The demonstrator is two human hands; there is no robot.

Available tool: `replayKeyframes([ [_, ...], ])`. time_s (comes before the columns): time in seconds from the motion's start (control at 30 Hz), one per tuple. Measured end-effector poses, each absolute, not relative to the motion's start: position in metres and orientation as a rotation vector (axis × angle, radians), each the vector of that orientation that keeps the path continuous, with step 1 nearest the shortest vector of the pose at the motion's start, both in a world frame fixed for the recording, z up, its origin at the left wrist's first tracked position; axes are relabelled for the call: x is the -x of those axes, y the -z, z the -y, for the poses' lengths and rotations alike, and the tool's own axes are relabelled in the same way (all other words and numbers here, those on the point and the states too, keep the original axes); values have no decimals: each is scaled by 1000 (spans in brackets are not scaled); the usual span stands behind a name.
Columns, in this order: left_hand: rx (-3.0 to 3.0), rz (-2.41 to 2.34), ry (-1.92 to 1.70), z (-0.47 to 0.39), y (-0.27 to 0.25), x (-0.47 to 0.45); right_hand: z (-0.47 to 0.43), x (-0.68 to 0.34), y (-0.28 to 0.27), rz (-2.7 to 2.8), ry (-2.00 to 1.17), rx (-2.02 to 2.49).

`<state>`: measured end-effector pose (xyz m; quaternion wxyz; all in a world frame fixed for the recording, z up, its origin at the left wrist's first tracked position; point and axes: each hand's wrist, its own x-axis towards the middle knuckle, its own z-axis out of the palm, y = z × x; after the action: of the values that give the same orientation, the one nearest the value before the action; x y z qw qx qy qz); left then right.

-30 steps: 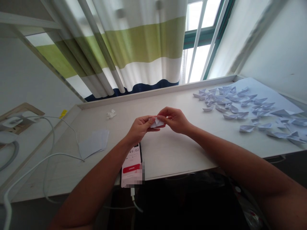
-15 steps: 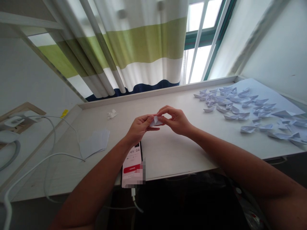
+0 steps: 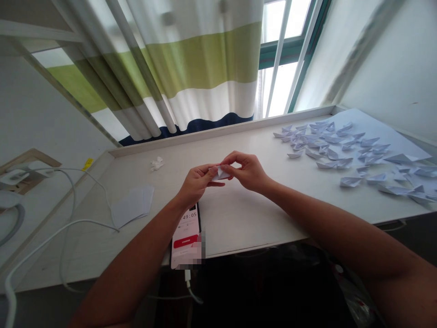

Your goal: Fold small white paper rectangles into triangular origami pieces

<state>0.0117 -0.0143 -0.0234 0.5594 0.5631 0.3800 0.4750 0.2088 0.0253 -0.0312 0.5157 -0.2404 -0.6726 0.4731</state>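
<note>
A small piece of folded white paper [image 3: 221, 174] is held between both hands, above the middle of the white desk [image 3: 246, 218]. My left hand [image 3: 197, 183] grips its left end, thumb on the near face and fingers behind and below. From the right, my right hand [image 3: 247, 171] pinches the paper's upper right part between thumb and forefinger. The fingers partly cover the paper, so its full shape cannot be made out. Under my left wrist lies a phone [image 3: 186, 234] with a timer on its screen.
Several folded paper boats [image 3: 336, 163] spread over the desk's right side, some by a large white sheet [image 3: 385, 132]. At left lie a stack of paper sheets [image 3: 132, 207], a crumpled tissue [image 3: 157, 164] and white cables [image 3: 73, 223]. A raised rim [image 3: 191, 136] runs along the back.
The view has shifted slightly, moving everything a little to the left. My right thumb and forefinger have shifted a little on the paper; both hands keep hold of it.
</note>
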Motion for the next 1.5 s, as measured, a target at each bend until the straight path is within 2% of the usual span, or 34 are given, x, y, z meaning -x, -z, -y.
replayKeyframes([
  [0.47,-1359,-960,-1246,12,25,-13,-27,-209,30,1609,-1150,745],
  [1.1,-1465,-1013,-1194,10,24,-8,-32,-211,34,1683,-1181,665],
  [1.5,-1786,-1291,-1287,13,18,-5,-31,-209,35,1704,-1129,695],
])
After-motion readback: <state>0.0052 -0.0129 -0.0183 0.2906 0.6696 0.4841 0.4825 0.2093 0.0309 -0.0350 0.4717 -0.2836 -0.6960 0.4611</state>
